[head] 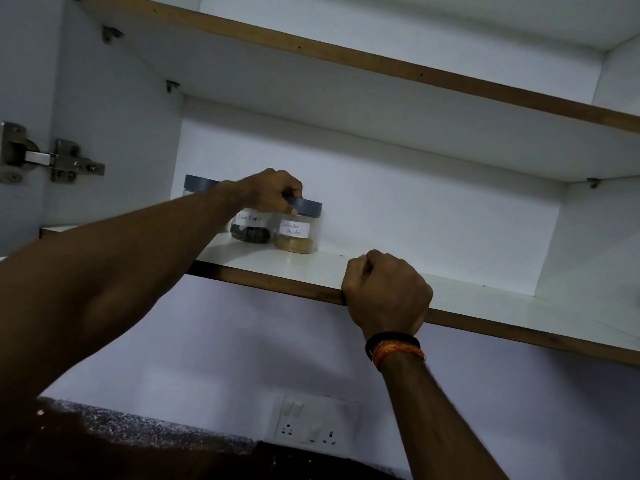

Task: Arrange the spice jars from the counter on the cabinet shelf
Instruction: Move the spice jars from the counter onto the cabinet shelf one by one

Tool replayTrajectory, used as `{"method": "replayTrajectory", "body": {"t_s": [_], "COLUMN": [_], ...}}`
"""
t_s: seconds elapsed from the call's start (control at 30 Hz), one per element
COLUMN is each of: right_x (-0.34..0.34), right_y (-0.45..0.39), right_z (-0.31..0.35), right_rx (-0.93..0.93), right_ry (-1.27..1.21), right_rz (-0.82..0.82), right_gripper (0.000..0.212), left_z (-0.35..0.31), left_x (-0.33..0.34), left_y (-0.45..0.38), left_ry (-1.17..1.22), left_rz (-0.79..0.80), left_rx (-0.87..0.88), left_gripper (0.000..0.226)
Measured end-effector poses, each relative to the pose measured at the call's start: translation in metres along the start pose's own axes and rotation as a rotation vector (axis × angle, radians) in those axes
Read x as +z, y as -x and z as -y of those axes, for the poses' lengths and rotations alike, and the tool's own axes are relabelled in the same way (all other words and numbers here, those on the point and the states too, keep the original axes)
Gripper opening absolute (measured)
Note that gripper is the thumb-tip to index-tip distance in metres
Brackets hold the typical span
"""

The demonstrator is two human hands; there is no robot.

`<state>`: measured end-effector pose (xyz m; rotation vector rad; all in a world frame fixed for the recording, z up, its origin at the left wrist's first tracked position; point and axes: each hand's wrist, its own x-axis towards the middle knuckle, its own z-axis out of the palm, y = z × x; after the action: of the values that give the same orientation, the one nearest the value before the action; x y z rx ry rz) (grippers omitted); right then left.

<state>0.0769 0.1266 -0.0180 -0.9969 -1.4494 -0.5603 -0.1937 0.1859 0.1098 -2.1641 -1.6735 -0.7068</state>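
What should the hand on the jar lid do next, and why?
Probably let go. The left hand grips the lid of the coriander jar, which already stands upright on the shelf beside the pepper jar. The right hand only holds the shelf edge.

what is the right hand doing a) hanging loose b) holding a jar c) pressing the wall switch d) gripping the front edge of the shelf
d: the right hand is curled over the front edge of the shelf, while the left hand grips a jar lid.
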Motion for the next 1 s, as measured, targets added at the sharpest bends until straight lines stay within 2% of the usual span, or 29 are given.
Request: {"method": "replayTrajectory", "body": {"t_s": [0.5,0.63,0.8,0.9,1.0], "right_x": [0.000,-0.001,-0.002,-0.004,-0.008], "right_y": [-0.001,-0.001,-0.003,-0.005,-0.007], "right_z": [0.002,0.003,0.001,0.001,0.001], "right_rx": [-0.023,-0.009,0.019,0.017,0.005], "right_ry": [0.021,0.044,0.091,0.129,0.131], "right_rz": [-0.029,-0.002,0.105,0.222,0.340], "right_gripper": [0.036,0.032,0.032,0.033,0.035], "left_z": [0.004,-0.003,-0.022,-0.040,-0.063], "left_x": [0.010,0.011,0.008,0.005,0.007], "left_y": [-0.004,0.004,0.021,0.038,0.061], "left_ry": [0.040,0.117,0.154,0.166,0.196], "left_rz": [-0.038,-0.074,-0.182,-0.124,0.003], "left_rx": [-0.008,-0.060,-0.101,-0.127,-0.111], "left_gripper": [0.024,0.049,0.063,0.064,0.067]}}
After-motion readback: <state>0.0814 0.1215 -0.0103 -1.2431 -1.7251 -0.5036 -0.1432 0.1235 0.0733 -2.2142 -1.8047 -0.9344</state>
